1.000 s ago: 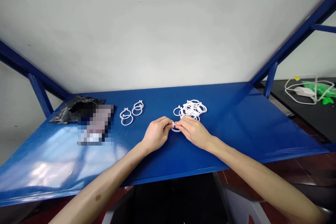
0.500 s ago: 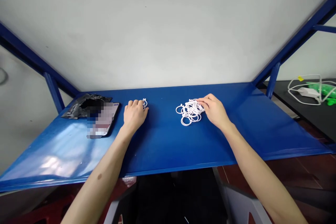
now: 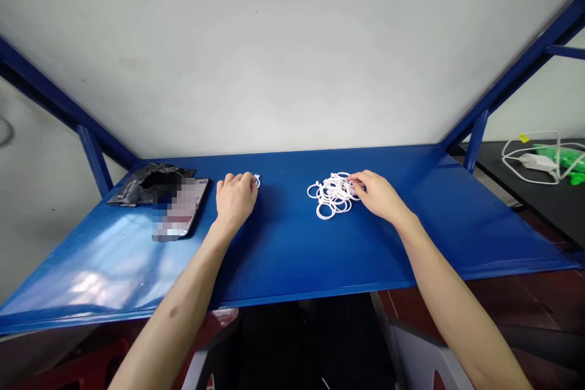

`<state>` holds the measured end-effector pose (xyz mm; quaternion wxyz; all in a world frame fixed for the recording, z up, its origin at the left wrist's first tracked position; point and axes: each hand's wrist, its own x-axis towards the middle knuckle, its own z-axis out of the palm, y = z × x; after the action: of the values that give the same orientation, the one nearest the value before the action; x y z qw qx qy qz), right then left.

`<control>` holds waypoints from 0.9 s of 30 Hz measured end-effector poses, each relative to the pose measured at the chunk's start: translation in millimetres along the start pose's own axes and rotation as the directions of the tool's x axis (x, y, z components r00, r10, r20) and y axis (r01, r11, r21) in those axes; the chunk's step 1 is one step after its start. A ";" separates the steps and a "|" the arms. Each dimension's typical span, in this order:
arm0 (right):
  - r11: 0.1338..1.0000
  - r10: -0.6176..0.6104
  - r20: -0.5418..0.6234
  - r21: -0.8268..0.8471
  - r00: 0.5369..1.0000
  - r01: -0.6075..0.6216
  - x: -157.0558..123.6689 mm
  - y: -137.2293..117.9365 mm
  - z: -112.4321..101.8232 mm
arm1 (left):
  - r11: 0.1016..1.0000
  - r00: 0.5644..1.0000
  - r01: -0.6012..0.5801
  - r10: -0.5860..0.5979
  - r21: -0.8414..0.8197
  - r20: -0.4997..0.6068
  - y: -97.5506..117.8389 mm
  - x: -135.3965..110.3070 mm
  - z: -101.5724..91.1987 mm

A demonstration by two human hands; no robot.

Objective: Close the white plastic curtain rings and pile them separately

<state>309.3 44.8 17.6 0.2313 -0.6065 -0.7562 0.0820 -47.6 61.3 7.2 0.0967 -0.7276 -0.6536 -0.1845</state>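
Note:
A pile of several white plastic rings lies on the blue metal table, right of the middle. My right hand rests at the pile's right edge, with thumb and fingers pinched on a ring there. My left hand lies further left, knuckles up and fingers curled down over a smaller group of rings. Only a bit of one white ring peeks out at its fingertips; the rest of that group is hidden under the hand.
A phone lies left of my left hand, partly on a crumpled black bag. Blue frame posts rise at both back corners. A black table at the far right carries a white charger with cable and green items.
My hands held one ring together at the table's middle; they have parted. The left went to the small group of rings at left, the right to the pile. The view shifted slightly.

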 end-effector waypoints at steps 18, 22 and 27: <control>0.914 -0.347 -0.270 0.118 0.898 0.388 -18.2 -62.8 27.1 | 0.157 0.964 0.243 0.071 -0.957 0.257 32.3 -6.7 -23.6; 0.855 -0.436 -0.219 0.202 0.873 0.477 -29.3 -79.3 35.4 | 0.062 0.921 0.307 0.233 -0.950 0.313 52.0 -18.0 -17.2; 0.842 -0.487 -0.236 0.128 0.841 0.523 -36.5 -87.6 48.0 | 0.089 0.876 0.383 0.280 -0.919 0.392 70.5 -27.5 -8.8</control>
<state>216.4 -4.5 1.7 0.3730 -0.3654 -0.8523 0.0290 18.6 23.8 11.5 -0.5907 -0.5923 -0.3812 -0.3937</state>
